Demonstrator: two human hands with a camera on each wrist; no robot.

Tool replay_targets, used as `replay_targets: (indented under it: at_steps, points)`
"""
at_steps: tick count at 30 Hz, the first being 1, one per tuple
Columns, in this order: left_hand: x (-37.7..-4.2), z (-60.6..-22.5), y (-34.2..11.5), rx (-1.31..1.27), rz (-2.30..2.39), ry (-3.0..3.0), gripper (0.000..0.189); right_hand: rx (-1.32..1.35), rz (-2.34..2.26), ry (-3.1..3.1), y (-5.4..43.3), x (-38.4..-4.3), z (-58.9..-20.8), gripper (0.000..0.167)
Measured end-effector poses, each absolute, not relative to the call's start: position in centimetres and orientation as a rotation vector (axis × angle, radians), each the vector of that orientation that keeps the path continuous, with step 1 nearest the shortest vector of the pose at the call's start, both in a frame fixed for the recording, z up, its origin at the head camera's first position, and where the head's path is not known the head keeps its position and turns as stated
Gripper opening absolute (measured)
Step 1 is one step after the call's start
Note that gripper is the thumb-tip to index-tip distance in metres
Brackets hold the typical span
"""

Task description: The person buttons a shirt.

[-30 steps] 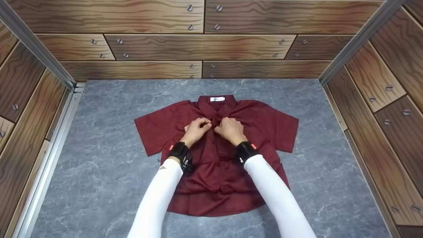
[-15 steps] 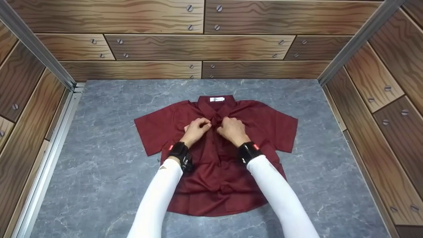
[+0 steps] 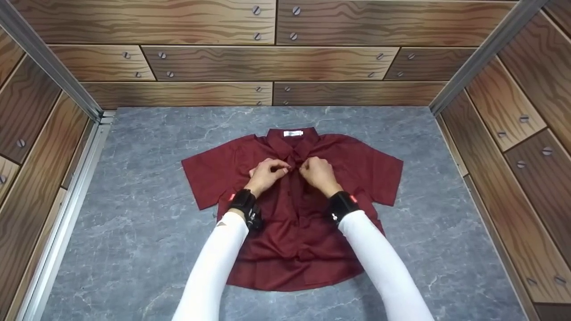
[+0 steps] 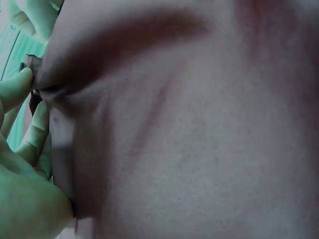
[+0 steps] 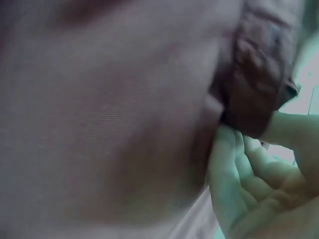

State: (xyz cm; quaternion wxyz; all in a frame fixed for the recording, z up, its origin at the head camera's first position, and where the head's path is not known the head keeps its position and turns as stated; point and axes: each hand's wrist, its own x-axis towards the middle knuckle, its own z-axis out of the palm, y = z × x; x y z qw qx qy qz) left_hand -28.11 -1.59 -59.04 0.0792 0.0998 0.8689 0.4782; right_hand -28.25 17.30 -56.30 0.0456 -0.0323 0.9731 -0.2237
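Observation:
A dark red short-sleeved button shirt (image 3: 263, 249) lies front up, its collar (image 3: 279, 147) away from me and a white label inside the neck. My left hand (image 3: 266, 174) pinches the edge of the front placket just below the collar; in the left wrist view its thumb and finger (image 4: 36, 134) close on a fold of cloth. Right beside it, my right hand (image 3: 320, 174) pinches the other front edge, and the right wrist view shows its thumb and fingers (image 5: 224, 164) on the dark placket cloth. Any button between the fingertips is hidden.
The shirt lies on a grey marbled surface (image 3: 134, 200). Wood-patterned panels (image 3: 267, 62) stand at the back and both sides, with a metal rail (image 3: 67, 214) along the left edge. Black camera straps (image 3: 243, 203) circle both wrists over white sleeves.
My right hand has shifted slightly right and away from me, still pinching the placket. The left hand has edged a little to the right. The cloth below the collar is drawn up between them.

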Motion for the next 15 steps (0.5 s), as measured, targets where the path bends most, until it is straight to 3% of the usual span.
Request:
replay_targets:
  at_steps: [8,15]
  points:
    - [-28.1,-59.0,-1.5,0.279,1.442,2.579,0.015,-0.012,-0.877,2.731,19.1,-28.5,-55.7,0.027]
    - [-27.9,-59.0,-1.1,0.265,1.362,2.620,0.016,0.041,-1.304,2.398,19.4,-28.4,-56.4,0.013]
